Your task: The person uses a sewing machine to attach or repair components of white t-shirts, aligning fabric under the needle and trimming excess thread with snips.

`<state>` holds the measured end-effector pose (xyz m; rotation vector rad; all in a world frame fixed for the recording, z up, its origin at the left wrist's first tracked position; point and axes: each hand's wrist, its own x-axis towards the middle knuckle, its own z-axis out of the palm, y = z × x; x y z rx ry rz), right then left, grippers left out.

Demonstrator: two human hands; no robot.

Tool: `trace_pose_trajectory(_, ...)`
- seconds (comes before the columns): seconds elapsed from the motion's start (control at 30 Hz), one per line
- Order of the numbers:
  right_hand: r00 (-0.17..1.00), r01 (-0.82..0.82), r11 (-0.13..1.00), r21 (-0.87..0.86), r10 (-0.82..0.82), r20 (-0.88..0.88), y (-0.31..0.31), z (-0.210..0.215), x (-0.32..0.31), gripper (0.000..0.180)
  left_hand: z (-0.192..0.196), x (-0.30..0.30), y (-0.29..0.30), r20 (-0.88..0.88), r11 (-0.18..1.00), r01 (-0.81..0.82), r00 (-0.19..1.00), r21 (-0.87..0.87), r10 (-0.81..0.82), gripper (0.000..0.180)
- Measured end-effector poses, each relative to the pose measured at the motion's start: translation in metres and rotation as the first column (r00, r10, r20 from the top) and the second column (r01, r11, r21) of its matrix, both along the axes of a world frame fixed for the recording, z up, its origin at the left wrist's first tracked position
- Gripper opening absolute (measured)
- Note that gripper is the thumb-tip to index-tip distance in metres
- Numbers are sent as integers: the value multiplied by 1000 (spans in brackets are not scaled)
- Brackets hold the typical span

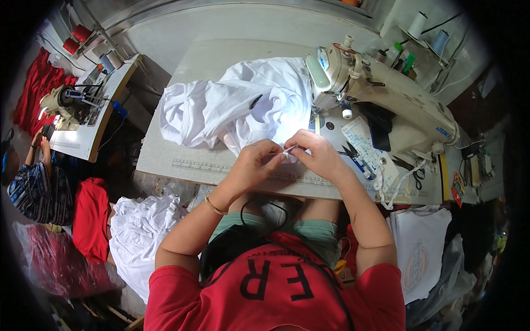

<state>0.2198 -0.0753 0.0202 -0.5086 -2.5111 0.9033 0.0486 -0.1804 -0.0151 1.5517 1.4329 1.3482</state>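
White fabric (204,110) lies bunched on the sewing table (154,157), reaching from its left part to beneath the head of the sewing machine (386,83). Near the table's front edge, my left hand (256,161) pinches a small white edge of this cloth between thumb and fingers. My right hand (317,156) meets it there, its fingertips closed on the same edge. The two hands almost touch, just in front of the lit needle area. A small dark mark or label shows on the cloth. What lies inside the fingertips is mostly hidden.
Scissors (418,177), a white tape (393,190), a paper sheet (367,143) and a black pouch (374,124) lie right of my hands. White cloth heaps (144,234) sit low on the left. A co-worker's hands (41,140) are at another machine (66,102), far left.
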Motion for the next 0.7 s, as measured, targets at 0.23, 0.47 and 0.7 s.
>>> trace_pose_trajectory(0.23,992,124,983,-138,-125,-1,-20,7,0,15,-4,7,2,-95,973,-145,982,180,164,13)
trace_pose_trajectory(0.47,996,88,988,-129,-90,-14,-18,-8,11,16,14,14,-3,-445,978,-17,889,207,110,17)
trace_pose_trajectory(0.7,993,-116,918,380,115,26,21,-44,21,13,-17,72,-27,-631,976,122,776,181,20,15)
